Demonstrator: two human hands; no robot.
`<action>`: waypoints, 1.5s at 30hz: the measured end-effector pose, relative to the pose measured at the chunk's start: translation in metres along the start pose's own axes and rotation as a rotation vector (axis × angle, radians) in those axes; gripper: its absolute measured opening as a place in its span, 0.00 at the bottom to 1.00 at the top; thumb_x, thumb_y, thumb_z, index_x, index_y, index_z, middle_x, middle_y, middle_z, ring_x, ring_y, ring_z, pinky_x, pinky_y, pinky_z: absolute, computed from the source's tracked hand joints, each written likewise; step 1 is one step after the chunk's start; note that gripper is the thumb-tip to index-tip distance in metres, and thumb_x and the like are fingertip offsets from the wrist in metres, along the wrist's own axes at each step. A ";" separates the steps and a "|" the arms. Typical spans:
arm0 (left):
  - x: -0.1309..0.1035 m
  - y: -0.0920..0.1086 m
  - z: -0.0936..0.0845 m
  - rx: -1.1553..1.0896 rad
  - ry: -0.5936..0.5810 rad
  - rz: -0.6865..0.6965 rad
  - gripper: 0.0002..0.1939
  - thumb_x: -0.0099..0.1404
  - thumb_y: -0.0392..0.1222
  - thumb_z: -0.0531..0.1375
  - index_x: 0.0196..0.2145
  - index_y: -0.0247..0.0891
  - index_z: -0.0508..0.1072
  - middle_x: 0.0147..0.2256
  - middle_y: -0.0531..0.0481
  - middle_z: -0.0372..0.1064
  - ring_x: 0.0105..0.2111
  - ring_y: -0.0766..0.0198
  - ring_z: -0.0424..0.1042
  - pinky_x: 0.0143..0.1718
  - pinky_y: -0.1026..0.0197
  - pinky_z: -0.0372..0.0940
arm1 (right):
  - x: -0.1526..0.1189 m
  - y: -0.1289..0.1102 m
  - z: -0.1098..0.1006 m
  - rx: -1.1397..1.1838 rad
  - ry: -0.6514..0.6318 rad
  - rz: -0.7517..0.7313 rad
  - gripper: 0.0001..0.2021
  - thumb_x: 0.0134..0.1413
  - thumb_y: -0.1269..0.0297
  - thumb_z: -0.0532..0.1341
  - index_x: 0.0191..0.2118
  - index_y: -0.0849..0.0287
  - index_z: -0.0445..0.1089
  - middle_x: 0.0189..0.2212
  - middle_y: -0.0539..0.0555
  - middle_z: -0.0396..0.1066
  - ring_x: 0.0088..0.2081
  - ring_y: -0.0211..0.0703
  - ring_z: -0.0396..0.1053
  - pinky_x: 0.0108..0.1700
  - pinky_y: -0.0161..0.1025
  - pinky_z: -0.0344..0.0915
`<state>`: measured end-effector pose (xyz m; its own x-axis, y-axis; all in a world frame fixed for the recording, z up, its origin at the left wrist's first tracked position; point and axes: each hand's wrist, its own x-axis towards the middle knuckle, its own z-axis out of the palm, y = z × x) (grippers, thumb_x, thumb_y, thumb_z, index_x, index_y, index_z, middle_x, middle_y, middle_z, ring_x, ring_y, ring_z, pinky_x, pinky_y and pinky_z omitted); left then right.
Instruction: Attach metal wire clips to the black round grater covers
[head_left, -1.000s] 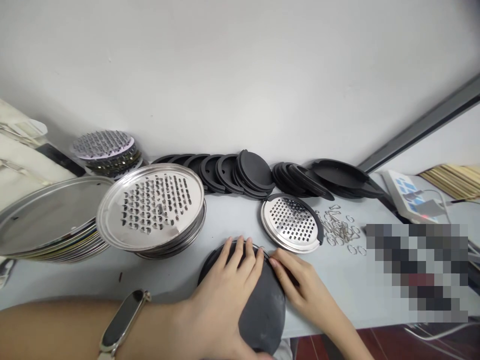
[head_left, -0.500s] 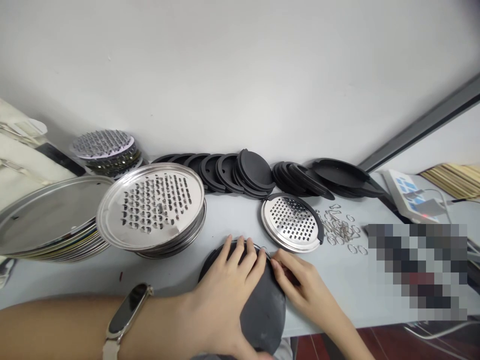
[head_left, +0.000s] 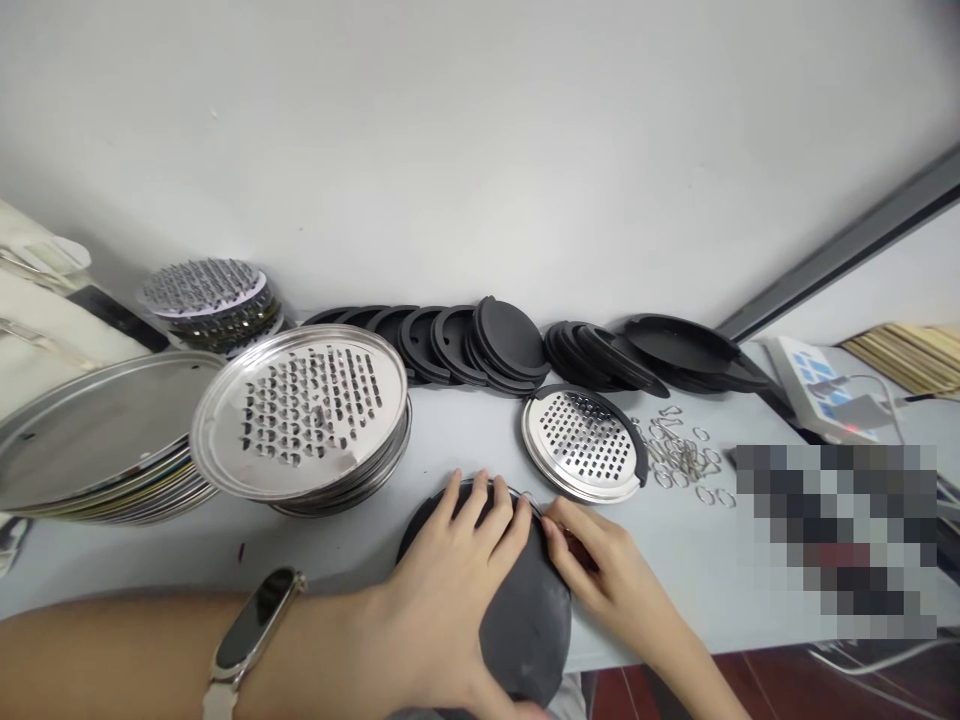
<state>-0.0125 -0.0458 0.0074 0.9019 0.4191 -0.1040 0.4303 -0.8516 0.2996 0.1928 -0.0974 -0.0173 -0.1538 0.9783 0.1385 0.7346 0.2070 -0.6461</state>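
Observation:
A dark round disc (head_left: 525,625) lies at the table's front edge, partly covered by my hands. My left hand (head_left: 450,590) rests spread across it, fingertips by its far rim and thumb low near its near side. My right hand (head_left: 592,560) is closed in a pinch at the disc's upper right rim. A thin metal ring (head_left: 531,499) shows at the fingertips, its rest hidden. Just beyond stands a small stack of perforated metal grater plates (head_left: 585,445) with a black holder edge. Loose metal rings (head_left: 679,455) lie to its right.
Large grater plates (head_left: 315,410) and metal discs (head_left: 112,420) are stacked on the left, with spiked plates (head_left: 206,290) behind. Black round holders (head_left: 510,340) line the wall. At right are a white device (head_left: 806,385), wooden slats (head_left: 907,355) and a blurred-out patch.
Almost nothing differs. Both hands keep their places on the disc, and the view shifts very slightly.

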 end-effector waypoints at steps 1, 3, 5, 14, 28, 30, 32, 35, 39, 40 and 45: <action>0.000 0.000 0.000 0.004 0.003 0.001 0.63 0.49 0.77 0.52 0.67 0.25 0.42 0.66 0.27 0.42 0.65 0.32 0.39 0.64 0.36 0.33 | 0.000 0.000 0.001 -0.002 0.005 0.001 0.12 0.67 0.66 0.49 0.29 0.55 0.54 0.23 0.47 0.59 0.23 0.37 0.59 0.27 0.33 0.56; 0.000 0.000 0.001 0.010 0.009 0.003 0.61 0.51 0.75 0.53 0.67 0.25 0.42 0.66 0.27 0.43 0.65 0.32 0.40 0.64 0.36 0.34 | 0.000 0.000 0.002 0.000 0.008 0.006 0.12 0.67 0.66 0.49 0.29 0.55 0.52 0.23 0.46 0.59 0.24 0.37 0.59 0.27 0.33 0.56; 0.000 0.000 0.000 0.007 0.006 0.004 0.60 0.53 0.74 0.52 0.67 0.24 0.42 0.66 0.26 0.42 0.65 0.32 0.39 0.64 0.36 0.35 | 0.000 0.001 0.003 0.003 0.004 0.012 0.12 0.67 0.66 0.49 0.29 0.54 0.52 0.23 0.46 0.59 0.24 0.37 0.59 0.27 0.33 0.56; 0.000 0.000 -0.001 0.002 -0.011 0.006 0.60 0.53 0.74 0.52 0.67 0.24 0.40 0.66 0.25 0.39 0.65 0.31 0.38 0.64 0.35 0.36 | -0.001 0.002 0.003 0.001 -0.007 0.014 0.11 0.67 0.66 0.48 0.30 0.54 0.52 0.24 0.47 0.58 0.25 0.37 0.59 0.29 0.34 0.56; 0.000 0.003 -0.003 0.060 -0.020 -0.001 0.62 0.53 0.79 0.45 0.67 0.22 0.41 0.65 0.22 0.41 0.65 0.30 0.40 0.63 0.35 0.36 | 0.000 0.002 0.001 0.048 -0.037 0.021 0.11 0.68 0.65 0.48 0.31 0.55 0.55 0.25 0.47 0.60 0.25 0.37 0.60 0.29 0.33 0.56; 0.000 0.004 -0.005 0.061 -0.028 -0.014 0.61 0.53 0.79 0.44 0.67 0.23 0.42 0.65 0.22 0.41 0.65 0.31 0.40 0.63 0.35 0.36 | -0.001 0.002 0.000 0.048 -0.040 0.030 0.11 0.68 0.64 0.48 0.31 0.55 0.55 0.25 0.47 0.60 0.25 0.37 0.60 0.29 0.34 0.56; -0.001 0.005 -0.006 0.059 -0.040 -0.021 0.62 0.53 0.79 0.45 0.67 0.23 0.42 0.65 0.22 0.40 0.65 0.31 0.40 0.63 0.36 0.36 | -0.001 0.002 0.000 0.046 -0.043 0.039 0.11 0.68 0.64 0.48 0.31 0.55 0.56 0.25 0.47 0.61 0.25 0.37 0.60 0.29 0.34 0.56; 0.000 0.005 -0.003 0.047 -0.047 -0.018 0.64 0.50 0.79 0.48 0.67 0.23 0.41 0.65 0.22 0.40 0.65 0.29 0.39 0.63 0.34 0.38 | -0.001 0.003 0.002 0.045 -0.049 0.052 0.11 0.68 0.63 0.48 0.32 0.55 0.56 0.25 0.47 0.61 0.25 0.37 0.60 0.30 0.34 0.56; 0.002 0.007 -0.002 0.018 -0.040 -0.043 0.62 0.51 0.77 0.48 0.67 0.24 0.41 0.65 0.22 0.41 0.64 0.27 0.40 0.61 0.32 0.40 | 0.000 0.003 0.002 0.055 -0.052 0.061 0.10 0.68 0.63 0.48 0.32 0.55 0.56 0.26 0.47 0.62 0.26 0.37 0.61 0.30 0.34 0.56; 0.003 0.008 -0.003 0.014 -0.041 -0.052 0.62 0.51 0.77 0.49 0.67 0.24 0.42 0.65 0.22 0.41 0.64 0.27 0.40 0.61 0.32 0.40 | 0.000 0.003 0.002 0.058 -0.053 0.061 0.10 0.68 0.63 0.48 0.33 0.55 0.56 0.26 0.47 0.62 0.26 0.37 0.61 0.30 0.34 0.57; 0.003 0.011 -0.010 0.010 -0.075 -0.091 0.61 0.51 0.76 0.51 0.67 0.25 0.45 0.66 0.24 0.41 0.64 0.28 0.41 0.62 0.34 0.41 | 0.001 0.002 0.000 0.052 -0.057 0.066 0.10 0.68 0.63 0.48 0.33 0.55 0.57 0.26 0.48 0.62 0.26 0.37 0.61 0.30 0.34 0.57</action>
<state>-0.0054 -0.0505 0.0195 0.8594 0.4700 -0.2015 0.5102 -0.8146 0.2758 0.1940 -0.0965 -0.0187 -0.1449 0.9881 0.0520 0.7097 0.1404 -0.6904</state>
